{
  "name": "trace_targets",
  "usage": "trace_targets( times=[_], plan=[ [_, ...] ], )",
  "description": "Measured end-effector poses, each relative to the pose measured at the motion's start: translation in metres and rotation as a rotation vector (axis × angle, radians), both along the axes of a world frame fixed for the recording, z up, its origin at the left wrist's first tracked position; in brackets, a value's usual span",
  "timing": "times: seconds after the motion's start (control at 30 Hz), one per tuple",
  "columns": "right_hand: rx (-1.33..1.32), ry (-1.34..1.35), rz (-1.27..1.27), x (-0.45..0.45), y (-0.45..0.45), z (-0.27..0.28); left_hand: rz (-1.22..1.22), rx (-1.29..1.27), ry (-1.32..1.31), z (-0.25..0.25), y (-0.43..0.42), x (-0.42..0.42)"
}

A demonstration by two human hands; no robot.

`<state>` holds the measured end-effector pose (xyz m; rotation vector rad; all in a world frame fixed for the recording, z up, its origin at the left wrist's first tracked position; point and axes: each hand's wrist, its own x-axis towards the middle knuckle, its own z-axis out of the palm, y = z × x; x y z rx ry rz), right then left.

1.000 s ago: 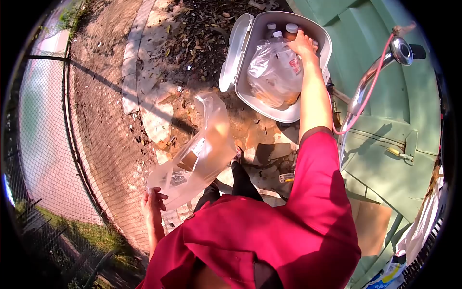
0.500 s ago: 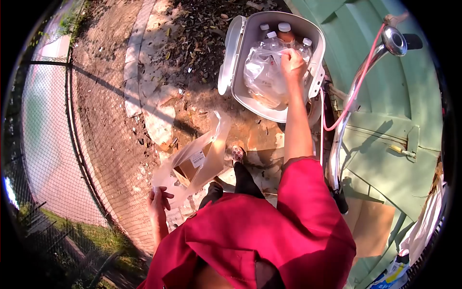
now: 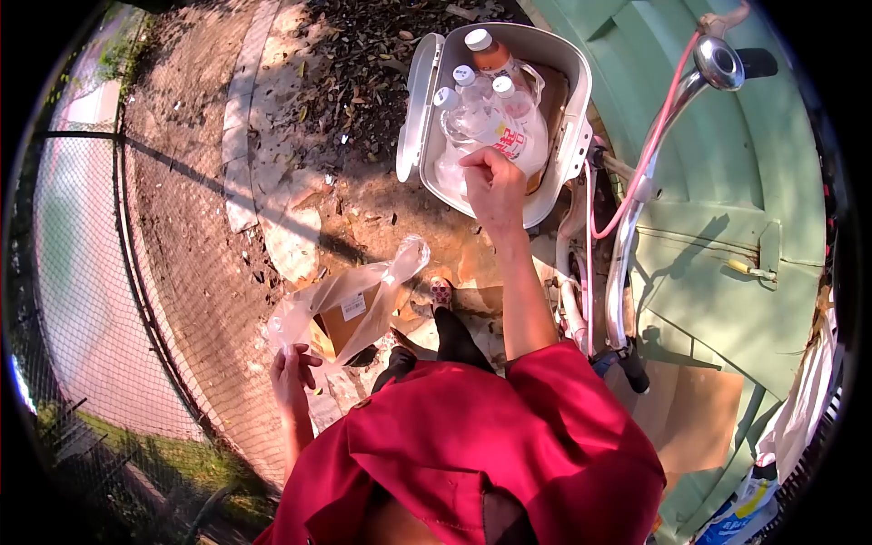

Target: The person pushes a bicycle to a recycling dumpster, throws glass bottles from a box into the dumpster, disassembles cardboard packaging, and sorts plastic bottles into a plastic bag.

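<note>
At the near rim of a pale grey lidded bin [image 3: 545, 211], my right hand [image 3: 498, 193] is closed on a clear plastic bag [image 3: 454, 174]. Several plastic bottles with white caps stand in the bin, one of them an orange-brown bottle [image 3: 493, 60]. Red lettering [image 3: 507, 138] shows on the white plastic just beyond my fingers. Low on the left, my left hand [image 3: 292, 371] pinches the edge of a translucent plastic bag [image 3: 400, 269]. Inside that bag is a cardboard box [image 3: 340, 320] with a white label.
A bicycle handlebar [image 3: 677, 109] with a bell and a pink cable rises right of the bin. Behind it is a large green container [image 3: 763, 173]. Flattened cardboard [image 3: 695, 418] lies at lower right. A chain-link fence [image 3: 86, 227] runs along the left, and dry leaves cover the ground ahead.
My right hand has drawn back toward me and left, and the bottles sit differently, with the lettering now exposed. My left hand keeps its hold on the bag with the box.
</note>
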<state>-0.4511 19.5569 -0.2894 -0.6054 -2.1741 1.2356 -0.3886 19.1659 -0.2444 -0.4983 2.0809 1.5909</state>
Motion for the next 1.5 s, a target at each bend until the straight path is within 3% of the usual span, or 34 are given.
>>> trace_targets(
  times=[0.23,0.37,0.5,0.6,0.73,0.83,0.9,0.97,1.0,1.07,1.13,1.17,1.23,1.33,1.37,1.5],
  plan=[
    [-0.207,0.071,0.059,-0.006,0.016,0.033,0.072,0.21,-0.042,-0.006,0.01,-0.017],
    [-0.015,0.129,0.146,-0.006,-0.003,0.044,0.067,0.432,-0.118,-0.004,0.053,-0.045],
    [0.13,0.084,0.179,0.005,-0.016,0.035,-0.155,0.555,-0.091,0.011,0.155,-0.073],
    [0.247,0.076,0.164,0.018,-0.022,0.032,-0.239,0.724,-0.325,0.011,0.227,-0.09],
    [0.393,0.075,0.225,0.036,-0.023,0.036,-0.194,0.551,-0.23,-0.011,0.272,-0.102],
    [0.189,0.045,0.201,0.042,-0.013,0.032,-0.186,0.454,-0.165,-0.008,0.275,-0.096],
    [0.249,0.14,-0.022,0.028,0.009,0.033,-0.174,0.441,-0.173,-0.004,0.272,-0.089],
    [0.146,0.176,-0.29,-0.001,0.04,0.039,-0.197,0.438,-0.151,-0.004,0.269,-0.083],
    [0.236,0.233,-0.376,-0.022,0.063,0.039,-0.22,0.447,-0.154,-0.005,0.267,-0.082],
    [0.153,0.128,-0.465,-0.063,0.106,0.027,-0.261,0.453,-0.156,-0.006,0.265,-0.08],
    [0.092,-0.072,-0.32,-0.106,0.144,-0.011,-0.281,0.477,-0.152,-0.007,0.263,-0.077],
    [0.112,-0.331,-0.214,-0.108,0.138,0.01,-0.286,0.491,-0.15,-0.007,0.262,-0.076],
    [0.154,-0.405,-0.031,-0.136,0.156,-0.042,-0.302,0.517,-0.143,-0.007,0.26,-0.077],
    [0.13,-0.547,-0.102,-0.128,0.156,-0.04,-0.275,0.508,-0.159,-0.005,0.258,-0.081],
    [0.162,-0.294,-0.272,-0.119,0.15,-0.041,-0.24,0.489,-0.164,0.0,0.259,-0.083],
    [-0.177,0.176,-0.175,-0.081,0.137,-0.015,-0.134,0.631,-0.159,0.004,0.262,-0.096]
  ],
)
